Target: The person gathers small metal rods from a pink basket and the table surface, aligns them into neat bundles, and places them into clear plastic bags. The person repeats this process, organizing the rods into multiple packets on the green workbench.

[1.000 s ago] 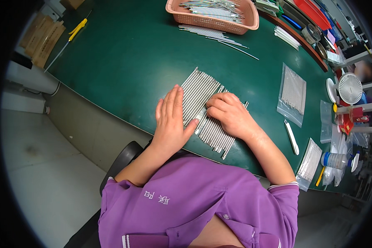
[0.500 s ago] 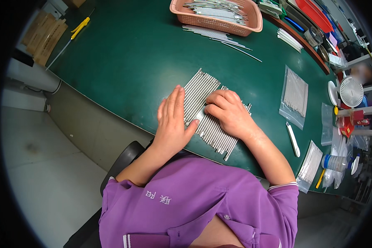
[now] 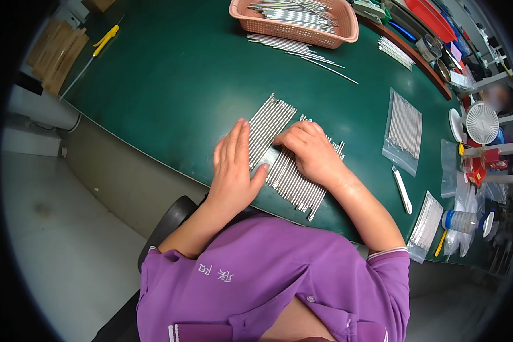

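Silvery rods in two groups touch two hands.

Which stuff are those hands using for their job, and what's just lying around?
In the job:
- left group of metal rods, alongside the left hand
- right group of metal rods, under the right hand

Seemingly just lying about:
- yellow-handled tool
- slim white tool
- white fan
- clear bottle
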Action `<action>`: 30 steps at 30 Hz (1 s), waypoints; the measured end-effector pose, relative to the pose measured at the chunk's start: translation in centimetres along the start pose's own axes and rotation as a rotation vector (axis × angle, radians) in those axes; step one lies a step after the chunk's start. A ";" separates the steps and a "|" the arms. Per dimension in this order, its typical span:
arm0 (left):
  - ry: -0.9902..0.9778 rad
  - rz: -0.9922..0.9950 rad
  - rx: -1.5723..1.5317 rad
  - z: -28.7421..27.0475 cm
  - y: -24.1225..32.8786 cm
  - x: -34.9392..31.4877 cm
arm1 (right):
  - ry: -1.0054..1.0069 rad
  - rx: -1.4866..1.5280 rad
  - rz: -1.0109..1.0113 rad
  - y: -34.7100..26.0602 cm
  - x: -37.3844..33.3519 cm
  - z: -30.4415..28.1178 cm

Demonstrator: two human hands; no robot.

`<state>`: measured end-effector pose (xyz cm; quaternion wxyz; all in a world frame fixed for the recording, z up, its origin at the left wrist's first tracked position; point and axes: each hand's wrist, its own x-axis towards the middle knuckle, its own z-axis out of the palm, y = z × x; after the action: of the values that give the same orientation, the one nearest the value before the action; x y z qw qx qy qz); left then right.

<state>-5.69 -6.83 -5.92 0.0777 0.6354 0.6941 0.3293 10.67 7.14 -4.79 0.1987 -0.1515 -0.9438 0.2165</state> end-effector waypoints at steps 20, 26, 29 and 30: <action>0.025 0.005 -0.030 -0.1 -0.4 0.0 | -0.029 -0.117 0.000 -0.5 0.5 0.1; 0.023 0.003 -0.035 -0.1 -0.5 0.0 | 0.020 -0.106 -0.157 -0.3 1.4 -0.3; 0.023 0.004 -0.033 -0.1 -0.6 -0.1 | -0.033 -0.092 -0.173 -0.1 1.6 -0.3; 0.023 0.005 -0.035 -0.1 -0.6 0.0 | -0.040 -0.087 -0.168 -0.1 1.7 -0.3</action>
<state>-6.22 -6.90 -6.15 0.0797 0.6319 0.6874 0.3490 9.33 7.80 -4.01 0.1906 -0.0759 -0.9654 0.1607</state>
